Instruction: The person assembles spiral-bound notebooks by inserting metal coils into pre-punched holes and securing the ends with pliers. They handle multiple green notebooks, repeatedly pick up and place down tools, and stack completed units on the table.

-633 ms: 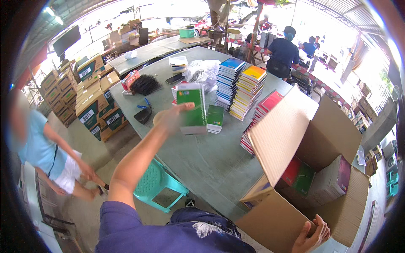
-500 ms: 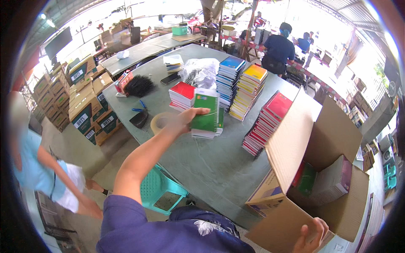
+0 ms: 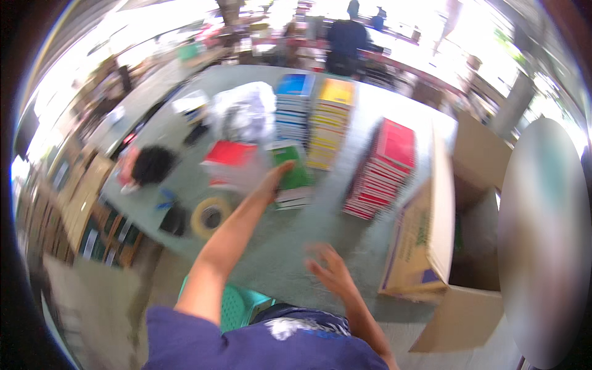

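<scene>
My left hand (image 3: 279,179) is closed on green spiral notebooks (image 3: 294,165), its thumb over the top cover. They sit low over the grey table, just right of a stack of red-covered notebooks (image 3: 231,153); blur hides whether they touch the tabletop. Smeared by motion, my right hand (image 3: 330,269) hovers over the near part of the table with fingers apart and nothing in it. Behind the green ones rise a tall blue stack (image 3: 294,114) and a yellow stack (image 3: 332,123). A leaning red stack (image 3: 382,169) stands to the right.
An open cardboard box (image 3: 410,250) stands at the table's right, flaps spread. Tape (image 3: 211,217), a black brush-like thing (image 3: 154,164) and a white plastic bag (image 3: 245,114) lie leftward. A green stool (image 3: 237,305) is below the edge. A large blurred shape (image 3: 546,246) covers the far right.
My right hand has left the box flap and come left over the table. My left hand stays on the green notebooks. The whole view has shifted and blurred.
</scene>
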A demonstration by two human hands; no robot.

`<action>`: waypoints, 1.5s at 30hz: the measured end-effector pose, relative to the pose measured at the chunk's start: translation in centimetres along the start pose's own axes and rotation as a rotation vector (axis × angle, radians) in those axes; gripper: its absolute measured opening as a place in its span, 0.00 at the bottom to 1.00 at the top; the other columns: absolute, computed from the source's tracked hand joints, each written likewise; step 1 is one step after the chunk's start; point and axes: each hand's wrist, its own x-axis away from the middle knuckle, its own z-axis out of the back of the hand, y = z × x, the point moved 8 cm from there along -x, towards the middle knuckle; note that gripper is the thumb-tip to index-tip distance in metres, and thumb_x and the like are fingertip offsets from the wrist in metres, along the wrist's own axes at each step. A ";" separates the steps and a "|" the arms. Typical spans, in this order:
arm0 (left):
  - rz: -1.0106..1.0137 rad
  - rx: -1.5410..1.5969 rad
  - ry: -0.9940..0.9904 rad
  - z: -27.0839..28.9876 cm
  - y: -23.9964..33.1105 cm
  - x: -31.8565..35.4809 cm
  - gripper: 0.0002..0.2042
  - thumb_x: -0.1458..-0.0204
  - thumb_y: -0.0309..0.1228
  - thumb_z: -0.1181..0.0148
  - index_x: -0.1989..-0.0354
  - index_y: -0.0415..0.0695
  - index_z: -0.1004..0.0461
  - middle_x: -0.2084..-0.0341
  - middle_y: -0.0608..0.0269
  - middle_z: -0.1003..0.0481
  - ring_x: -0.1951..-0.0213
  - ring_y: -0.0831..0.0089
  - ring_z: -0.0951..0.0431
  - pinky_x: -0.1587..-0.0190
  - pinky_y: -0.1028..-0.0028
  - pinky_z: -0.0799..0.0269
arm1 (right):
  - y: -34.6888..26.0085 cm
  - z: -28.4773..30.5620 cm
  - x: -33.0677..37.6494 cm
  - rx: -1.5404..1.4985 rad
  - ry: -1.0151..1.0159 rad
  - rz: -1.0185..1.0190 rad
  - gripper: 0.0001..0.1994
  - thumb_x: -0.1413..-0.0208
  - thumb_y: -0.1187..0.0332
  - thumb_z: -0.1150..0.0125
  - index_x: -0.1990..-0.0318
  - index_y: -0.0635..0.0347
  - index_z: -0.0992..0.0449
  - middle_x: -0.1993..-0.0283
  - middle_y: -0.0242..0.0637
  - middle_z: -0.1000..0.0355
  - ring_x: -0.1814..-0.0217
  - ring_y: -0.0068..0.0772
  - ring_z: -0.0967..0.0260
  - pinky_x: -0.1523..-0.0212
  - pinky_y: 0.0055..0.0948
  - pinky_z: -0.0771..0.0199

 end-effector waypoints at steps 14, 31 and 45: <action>0.077 -0.024 0.015 0.8 -0.2 3.9 0.39 0.53 0.67 0.54 0.37 0.56 0.43 0.42 0.65 0.37 0.49 0.60 0.32 0.54 0.58 0.34 | 18.4 -5.1 -22.5 -1.156 0.032 -0.128 0.35 0.39 0.44 0.58 0.32 0.57 0.51 0.30 0.37 0.53 0.29 0.32 0.55 0.33 0.31 0.55; -0.029 -0.140 0.197 9.8 -0.8 3.1 0.34 0.49 0.51 0.44 0.37 0.47 0.45 0.43 0.58 0.37 0.44 0.63 0.37 0.42 0.61 0.44 | 17.1 -3.0 -8.6 -0.495 0.282 -0.242 0.25 0.42 0.55 0.44 0.43 0.61 0.36 0.44 0.41 0.35 0.42 0.34 0.38 0.47 0.31 0.36; -1.289 -1.838 -1.154 -49.5 0.3 31.1 0.08 0.53 0.29 0.41 0.67 0.38 0.27 0.67 0.53 0.25 0.63 0.59 0.24 0.60 0.66 0.25 | 14.8 14.4 27.1 0.686 0.683 -0.297 0.14 0.47 0.59 0.40 0.61 0.61 0.24 0.70 0.40 0.26 0.67 0.33 0.28 0.63 0.34 0.28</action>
